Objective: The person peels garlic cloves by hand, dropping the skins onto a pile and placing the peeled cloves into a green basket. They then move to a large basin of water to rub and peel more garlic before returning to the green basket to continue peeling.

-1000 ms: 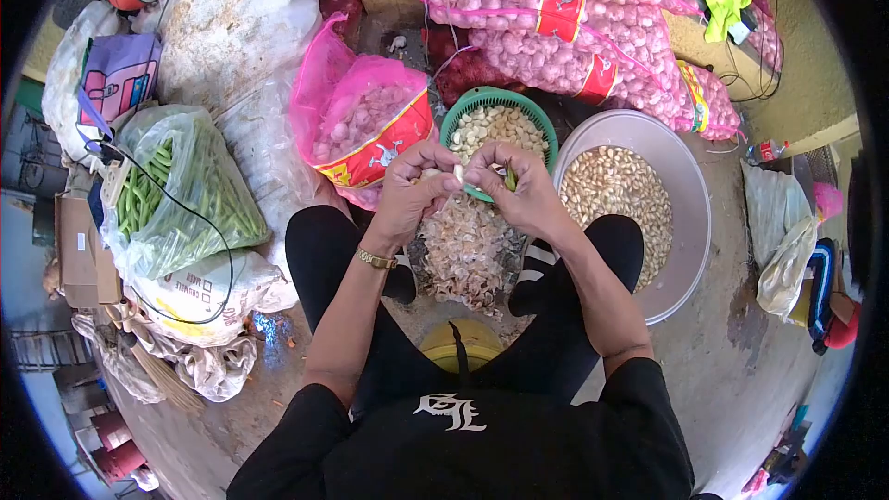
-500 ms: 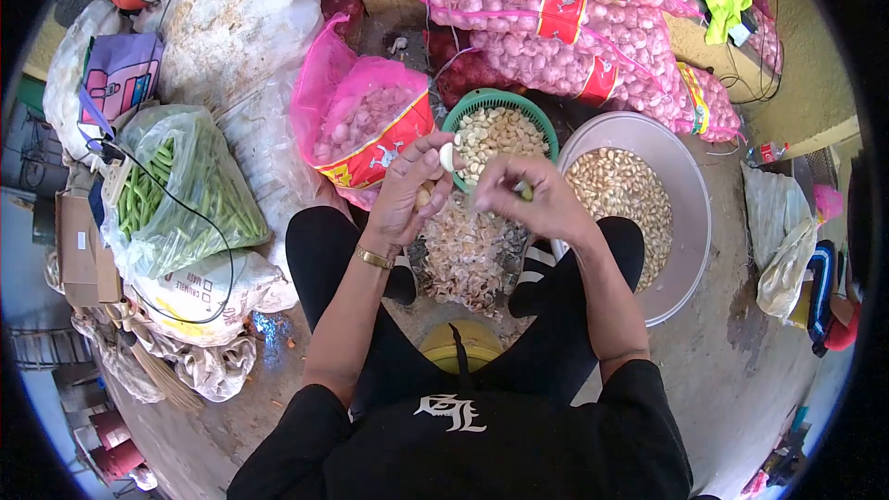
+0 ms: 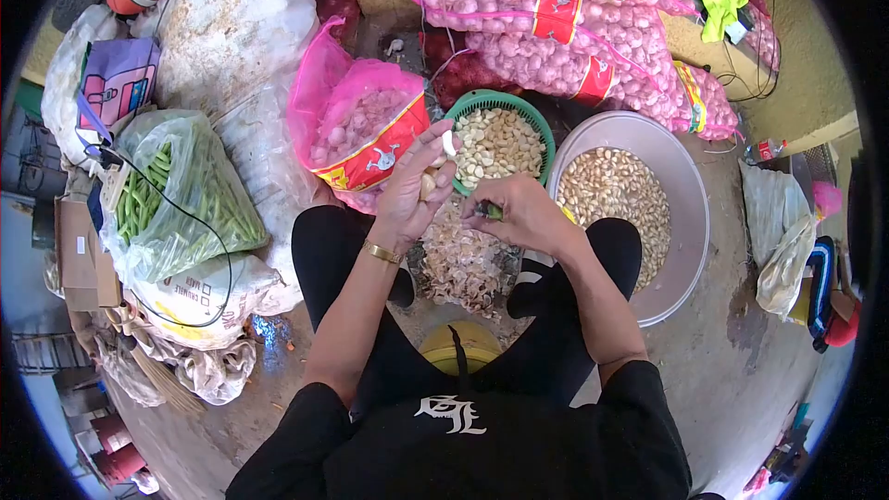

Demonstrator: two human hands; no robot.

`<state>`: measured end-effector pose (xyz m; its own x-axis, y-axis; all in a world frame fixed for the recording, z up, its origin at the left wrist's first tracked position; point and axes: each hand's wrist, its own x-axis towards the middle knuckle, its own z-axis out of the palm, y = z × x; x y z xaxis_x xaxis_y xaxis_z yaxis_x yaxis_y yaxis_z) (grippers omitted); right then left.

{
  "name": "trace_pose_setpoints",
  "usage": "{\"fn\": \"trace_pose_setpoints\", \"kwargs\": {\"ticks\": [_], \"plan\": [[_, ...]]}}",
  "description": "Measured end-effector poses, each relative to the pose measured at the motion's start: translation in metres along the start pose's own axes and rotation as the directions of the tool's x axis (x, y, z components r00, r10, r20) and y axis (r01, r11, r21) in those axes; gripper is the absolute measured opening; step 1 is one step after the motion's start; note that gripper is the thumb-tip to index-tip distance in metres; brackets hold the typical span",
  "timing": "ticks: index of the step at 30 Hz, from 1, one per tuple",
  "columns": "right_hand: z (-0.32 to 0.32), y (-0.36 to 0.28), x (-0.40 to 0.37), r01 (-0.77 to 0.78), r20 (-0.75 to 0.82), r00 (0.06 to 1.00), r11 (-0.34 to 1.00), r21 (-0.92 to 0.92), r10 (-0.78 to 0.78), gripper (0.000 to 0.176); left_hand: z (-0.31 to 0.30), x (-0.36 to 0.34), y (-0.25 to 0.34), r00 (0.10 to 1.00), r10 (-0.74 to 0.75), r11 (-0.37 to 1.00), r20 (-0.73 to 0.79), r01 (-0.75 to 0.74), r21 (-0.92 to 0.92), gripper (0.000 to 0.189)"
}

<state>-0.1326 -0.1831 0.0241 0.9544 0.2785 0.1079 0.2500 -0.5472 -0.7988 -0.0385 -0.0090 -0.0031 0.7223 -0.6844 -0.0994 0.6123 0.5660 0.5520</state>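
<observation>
My left hand (image 3: 407, 199) is closed around garlic cloves (image 3: 428, 185), with one white peeled clove (image 3: 449, 144) at the fingertips. Facing it, my right hand (image 3: 526, 213) grips a small green-handled tool (image 3: 494, 212); its working end I cannot make out. Both hands hover apart above a heap of garlic skins (image 3: 463, 264) on the ground. Just beyond them a green basket (image 3: 548, 120) holds pale peeled cloves (image 3: 491, 148). On the right, a wide pinkish basin (image 3: 687, 259) contains cloves with brownish skins (image 3: 625, 199).
A pink mesh bag of garlic (image 3: 366, 125) stands open behind my left hand. Stacked garlic sacks (image 3: 593, 32) fill the back. Left are a plastic bag of green pods (image 3: 190, 194) and a big white sack (image 3: 236, 37). Something yellow (image 3: 440, 343) sits between my legs.
My right hand has shifted slightly down and left, its fingers curling more around the green-handled tool. The left hand stays near the same place, turned a little, with the white clove still at its fingertips.
</observation>
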Motion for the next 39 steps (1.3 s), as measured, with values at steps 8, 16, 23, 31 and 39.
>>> {"fn": "trace_pose_setpoints", "kwargs": {"ticks": [8, 16, 23, 31, 39], "plan": [[0.004, 0.022, -0.02, -0.116, 0.138, 0.979, 0.963, -0.242, 0.152, 0.026, -0.021, 0.073, -0.04, 0.927, 0.001, 0.983, -0.375, 0.069, 0.173, 0.018], [-0.011, 0.027, -0.028, -0.184, 0.003, 0.982, 0.949, -0.255, 0.191, 0.023, -0.04, 0.096, -0.067, 0.931, -0.072, 0.986, -0.357, 0.119, 0.113, 0.024], [-0.017, 0.014, -0.016, -0.276, -0.297, 0.917, 0.961, 0.009, 0.267, 0.016, -0.019, 0.077, -0.052, 0.984, -0.124, 0.987, -0.128, 0.136, 0.091, 0.041], [0.003, 0.01, 0.011, -0.057, -0.526, 0.838, 0.982, 0.179, 0.144, 0.018, 0.02, 0.024, -0.023, 0.992, -0.123, 0.987, 0.038, 0.119, 0.106, 0.051], [0.021, 0.015, 0.032, 0.064, -0.435, 0.897, 0.948, 0.313, 0.083, 0.013, 0.007, 0.01, -0.016, 0.998, -0.054, 0.971, 0.042, 0.043, 0.233, 0.055]]}}
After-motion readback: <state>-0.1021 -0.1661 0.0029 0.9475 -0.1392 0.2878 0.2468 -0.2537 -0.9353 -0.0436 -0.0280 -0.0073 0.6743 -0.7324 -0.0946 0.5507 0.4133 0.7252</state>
